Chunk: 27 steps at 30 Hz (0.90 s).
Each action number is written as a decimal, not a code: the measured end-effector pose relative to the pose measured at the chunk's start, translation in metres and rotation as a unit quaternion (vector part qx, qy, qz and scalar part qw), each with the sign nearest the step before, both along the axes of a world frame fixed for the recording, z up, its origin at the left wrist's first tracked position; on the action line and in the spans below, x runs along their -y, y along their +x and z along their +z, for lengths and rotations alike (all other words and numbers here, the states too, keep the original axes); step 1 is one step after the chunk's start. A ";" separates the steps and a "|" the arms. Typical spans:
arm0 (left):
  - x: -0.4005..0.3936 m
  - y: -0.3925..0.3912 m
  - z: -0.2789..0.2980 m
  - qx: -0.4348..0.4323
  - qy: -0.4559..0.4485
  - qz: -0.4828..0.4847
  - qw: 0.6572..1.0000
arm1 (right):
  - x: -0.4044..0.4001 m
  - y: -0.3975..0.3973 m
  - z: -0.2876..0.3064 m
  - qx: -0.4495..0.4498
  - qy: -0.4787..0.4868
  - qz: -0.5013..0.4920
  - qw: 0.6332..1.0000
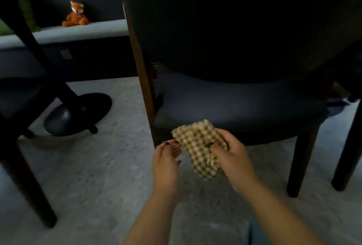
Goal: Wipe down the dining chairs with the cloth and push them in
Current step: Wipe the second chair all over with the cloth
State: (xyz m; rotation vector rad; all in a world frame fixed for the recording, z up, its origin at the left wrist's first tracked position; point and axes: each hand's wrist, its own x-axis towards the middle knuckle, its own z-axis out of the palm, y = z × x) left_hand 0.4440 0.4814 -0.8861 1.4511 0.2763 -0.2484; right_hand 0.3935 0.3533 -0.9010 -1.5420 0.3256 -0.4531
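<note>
A dark upholstered dining chair (241, 103) with brown wooden legs fills the upper right, its back towards me and its seat just beyond my hands. A beige checked cloth (195, 143) hangs in front of the seat's near edge. My right hand (231, 152) grips the cloth, thumb across its front. My left hand (166, 164) is just left of the cloth, fingertips at its left edge with fingers loosely bent; whether they pinch the fabric is unclear.
A second dark chair (23, 107) stands at the left, with a black round table base (78, 113) behind it. Another chair leg (348, 147) is at the far right. An orange plush fox (76, 14) sits on a pale ledge. Speckled grey floor surrounds me.
</note>
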 end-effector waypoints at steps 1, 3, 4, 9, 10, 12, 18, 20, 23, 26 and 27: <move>-0.003 -0.002 0.010 0.023 0.024 -0.042 0.999 | 0.000 -0.006 -0.002 -0.016 0.052 -0.013 0.998; -0.011 -0.009 0.029 0.054 0.089 -0.128 0.986 | 0.000 -0.014 -0.005 -0.041 0.120 -0.002 0.992; -0.016 -0.013 0.038 0.063 0.112 -0.158 0.979 | -0.002 -0.017 0.000 -0.051 0.140 0.008 0.989; -0.039 -0.039 0.053 0.004 0.042 -0.189 0.981 | -0.011 -0.023 0.022 -0.051 0.171 0.085 0.980; -0.042 -0.042 0.053 -0.014 0.030 -0.176 0.984 | -0.013 -0.025 0.025 -0.056 0.167 0.093 0.980; -0.048 -0.046 0.054 -0.028 0.017 -0.152 0.988 | -0.015 -0.027 0.025 -0.074 0.158 0.110 0.979; -0.060 -0.050 0.065 -0.025 -0.018 -0.068 0.997 | -0.015 -0.031 0.021 -0.101 0.108 0.151 0.978; -0.063 -0.052 0.065 -0.030 -0.032 -0.053 0.998 | -0.014 -0.035 0.021 -0.094 0.112 0.187 0.971; -0.059 -0.046 0.066 -0.034 -0.021 -0.076 0.996 | -0.012 -0.039 0.024 -0.085 0.158 0.209 0.961; -0.055 -0.038 0.063 -0.041 -0.027 -0.115 0.992 | -0.005 -0.040 0.021 -0.101 0.186 0.163 0.964; -0.053 -0.035 0.061 -0.043 -0.028 -0.130 0.990 | -0.003 -0.041 0.021 -0.109 0.189 0.150 0.964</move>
